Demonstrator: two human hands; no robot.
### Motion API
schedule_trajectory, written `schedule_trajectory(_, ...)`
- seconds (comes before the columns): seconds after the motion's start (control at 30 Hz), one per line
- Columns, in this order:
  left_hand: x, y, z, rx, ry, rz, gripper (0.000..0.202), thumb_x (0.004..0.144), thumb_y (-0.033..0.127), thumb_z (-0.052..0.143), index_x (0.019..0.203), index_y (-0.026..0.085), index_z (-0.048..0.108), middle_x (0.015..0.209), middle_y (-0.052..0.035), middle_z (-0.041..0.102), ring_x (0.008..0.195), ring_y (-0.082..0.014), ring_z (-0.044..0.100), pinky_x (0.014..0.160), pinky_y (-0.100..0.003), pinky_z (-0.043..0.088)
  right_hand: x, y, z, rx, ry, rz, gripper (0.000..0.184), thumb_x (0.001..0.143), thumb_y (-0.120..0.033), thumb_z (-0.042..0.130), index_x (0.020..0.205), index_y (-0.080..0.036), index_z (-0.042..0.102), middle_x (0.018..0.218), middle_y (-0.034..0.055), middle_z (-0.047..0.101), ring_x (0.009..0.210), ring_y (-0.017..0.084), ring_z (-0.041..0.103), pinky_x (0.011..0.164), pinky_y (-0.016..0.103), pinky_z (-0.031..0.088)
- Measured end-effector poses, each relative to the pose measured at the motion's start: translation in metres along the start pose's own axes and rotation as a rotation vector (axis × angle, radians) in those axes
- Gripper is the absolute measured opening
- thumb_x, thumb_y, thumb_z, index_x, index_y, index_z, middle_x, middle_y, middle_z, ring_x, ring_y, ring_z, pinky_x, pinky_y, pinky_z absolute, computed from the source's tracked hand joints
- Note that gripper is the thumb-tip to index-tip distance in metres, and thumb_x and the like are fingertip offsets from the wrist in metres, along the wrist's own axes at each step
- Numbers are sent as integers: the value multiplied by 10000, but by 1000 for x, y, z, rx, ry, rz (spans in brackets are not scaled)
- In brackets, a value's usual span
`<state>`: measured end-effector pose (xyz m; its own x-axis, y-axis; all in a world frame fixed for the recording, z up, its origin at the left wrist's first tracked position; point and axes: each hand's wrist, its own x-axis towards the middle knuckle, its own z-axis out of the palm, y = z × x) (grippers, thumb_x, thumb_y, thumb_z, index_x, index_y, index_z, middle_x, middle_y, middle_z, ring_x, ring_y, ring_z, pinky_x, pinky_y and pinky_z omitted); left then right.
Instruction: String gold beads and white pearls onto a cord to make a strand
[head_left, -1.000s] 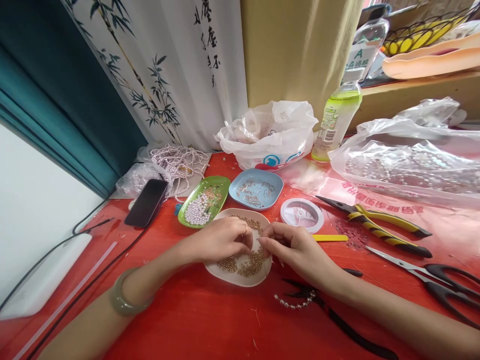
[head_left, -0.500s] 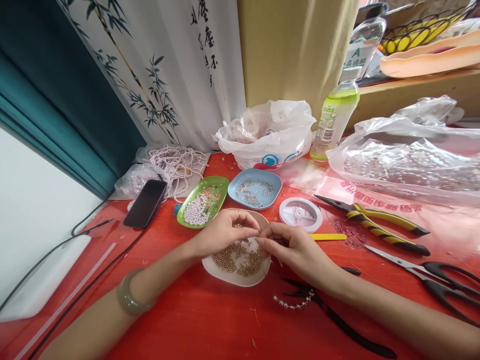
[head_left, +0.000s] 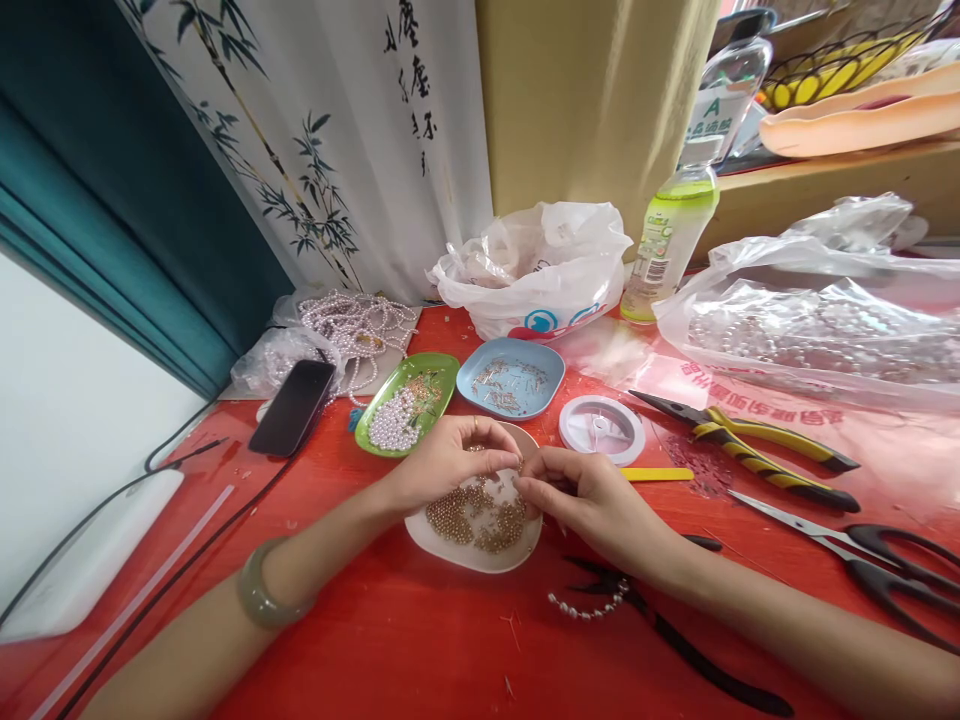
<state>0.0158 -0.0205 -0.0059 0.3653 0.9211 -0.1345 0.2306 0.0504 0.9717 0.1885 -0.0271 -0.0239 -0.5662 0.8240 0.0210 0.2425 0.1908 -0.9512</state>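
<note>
My left hand (head_left: 450,462) and my right hand (head_left: 581,495) meet fingertip to fingertip over a beige dish (head_left: 450,540) of small gold beads (head_left: 480,518). Both hands are pinched shut, and whatever sits between the fingertips is too small to name. A green bangle (head_left: 264,598) rings my left wrist. A short strand of pearls (head_left: 589,605) lies on the red table (head_left: 390,640) under my right forearm, beside black pliers (head_left: 675,640).
A green dish of pearls (head_left: 401,410), a blue dish of metal bits (head_left: 511,377) and a white thread spool (head_left: 601,428) sit behind the beige dish. Yellow-handled pliers (head_left: 757,448) and scissors (head_left: 855,555) lie right. A phone (head_left: 292,407), plastic bags (head_left: 536,265) and a bottle (head_left: 679,215) stand around.
My left hand has drawn back off the middle of the dish toward its far rim, uncovering more gold beads. My right hand has barely moved.
</note>
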Motion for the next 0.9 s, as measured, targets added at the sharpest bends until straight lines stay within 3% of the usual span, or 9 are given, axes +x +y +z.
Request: schedule_trajectory(0.9,-1,0,-1,-52,-33,10,106,694,216,630,736,122,606,710,-11,598,624,-85,536,601,-222,448,-1,1,-1,-13,-14,-1,199,812,-254,469,660,-152,546,594,6,570,555,109,499,520,225,376)
